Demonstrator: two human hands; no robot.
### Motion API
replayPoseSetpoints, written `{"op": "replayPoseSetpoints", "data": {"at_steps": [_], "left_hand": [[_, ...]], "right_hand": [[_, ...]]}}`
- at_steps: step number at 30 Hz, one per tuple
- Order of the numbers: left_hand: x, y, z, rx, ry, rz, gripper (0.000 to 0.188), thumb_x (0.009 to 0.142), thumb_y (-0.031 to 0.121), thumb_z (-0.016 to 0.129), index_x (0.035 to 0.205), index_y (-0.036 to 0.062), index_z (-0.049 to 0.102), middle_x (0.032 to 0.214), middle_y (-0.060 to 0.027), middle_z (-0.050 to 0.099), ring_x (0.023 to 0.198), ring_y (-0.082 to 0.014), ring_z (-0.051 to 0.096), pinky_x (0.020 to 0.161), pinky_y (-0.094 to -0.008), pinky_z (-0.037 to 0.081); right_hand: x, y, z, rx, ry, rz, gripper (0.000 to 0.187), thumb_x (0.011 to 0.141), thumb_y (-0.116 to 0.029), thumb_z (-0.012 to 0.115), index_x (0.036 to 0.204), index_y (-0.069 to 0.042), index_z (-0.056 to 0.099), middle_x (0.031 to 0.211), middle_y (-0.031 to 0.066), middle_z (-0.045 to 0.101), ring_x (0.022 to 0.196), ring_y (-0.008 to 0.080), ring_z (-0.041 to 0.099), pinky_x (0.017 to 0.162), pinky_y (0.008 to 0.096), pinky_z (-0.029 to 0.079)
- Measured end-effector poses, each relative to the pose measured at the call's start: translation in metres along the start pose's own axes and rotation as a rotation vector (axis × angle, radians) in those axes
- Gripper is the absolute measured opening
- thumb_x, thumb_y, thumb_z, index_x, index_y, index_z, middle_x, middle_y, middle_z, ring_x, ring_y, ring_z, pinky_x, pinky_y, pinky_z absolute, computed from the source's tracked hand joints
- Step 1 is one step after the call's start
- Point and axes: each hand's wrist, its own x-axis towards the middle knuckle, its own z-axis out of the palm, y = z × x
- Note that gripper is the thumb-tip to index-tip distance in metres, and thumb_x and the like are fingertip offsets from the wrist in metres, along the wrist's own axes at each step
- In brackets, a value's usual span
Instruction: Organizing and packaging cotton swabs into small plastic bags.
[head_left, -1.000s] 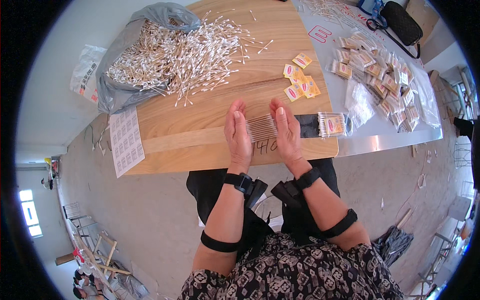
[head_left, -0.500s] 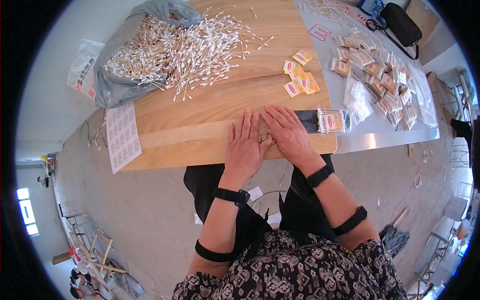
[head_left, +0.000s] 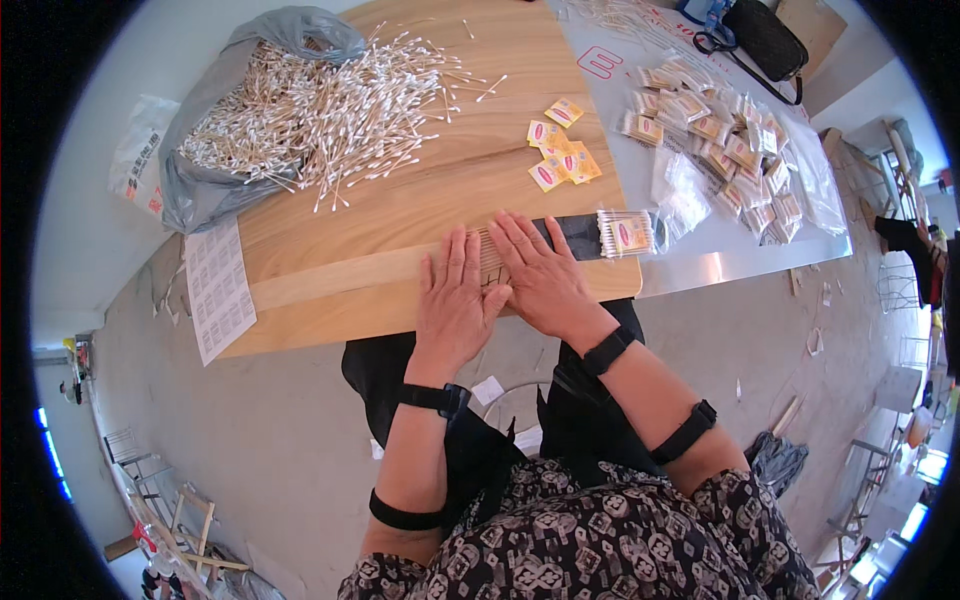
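Both your left hand [head_left: 453, 290] and right hand [head_left: 540, 278] lie flat, fingers straight, gripping nothing, the row of swabs [head_left: 488, 263] between and partly beneath them, long axes running from 1 hand toward the other.

Your view: bright, evenly lit
You have glare on the silver sheet [head_left: 712, 268], glowing windows [head_left: 932, 466] at both sides, and strong bending toward the dark corners.

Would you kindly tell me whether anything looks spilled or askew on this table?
Loose cotton swabs lie tangled from the grey bag onto the wooden table, a few apart, as if spilled. The printed sheet sits askew, seemingly overhanging the left edge.
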Motion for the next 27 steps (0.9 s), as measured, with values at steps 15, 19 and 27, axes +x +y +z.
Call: {"op": "replayPoseSetpoints", "data": {"at_steps": [15, 19, 27], "left_hand": [[0.021, 0.043, 0.019, 0.024, -0.028, 0.122, 0.078, 0.09, 0.033, 0.058, 0.149, 0.0011, 0.021, 0.157, -0.0169, 0.018, 0.146, -0.0304, 0.017, 0.117, -0.0481, 0.015], [0.03, 0.058, 0.025, 0.004, -0.035, 0.146, 0.078, 0.089, 0.034, 0.06, 0.149, 0.0014, 0.022, 0.157, -0.0169, 0.019, 0.146, -0.0295, 0.018, 0.117, -0.0487, 0.015], [0.043, 0.084, 0.029, 0.018, -0.044, 0.17, 0.078, 0.089, 0.036, 0.06, 0.148, 0.0001, 0.023, 0.156, -0.0182, 0.019, 0.145, -0.0294, 0.019, 0.117, -0.0478, 0.016]], "right_hand": [[-0.063, 0.101, -0.056, -0.194, -0.002, 0.308, 0.069, 0.093, -0.041, 0.053, 0.149, -0.01, 0.028, 0.156, 0.0126, 0.023, 0.144, 0.0295, 0.022, 0.118, 0.0486, 0.011], [-0.066, 0.102, -0.048, -0.046, -0.011, 0.326, 0.069, 0.094, -0.044, 0.05, 0.15, -0.011, 0.025, 0.156, 0.0104, 0.025, 0.144, 0.0269, 0.021, 0.119, 0.0471, 0.009], [-0.067, 0.102, -0.049, 0.002, 0.017, 0.309, 0.069, 0.094, -0.044, 0.05, 0.15, -0.011, 0.026, 0.155, 0.0103, 0.027, 0.144, 0.0253, 0.022, 0.119, 0.0461, 0.009]]}}
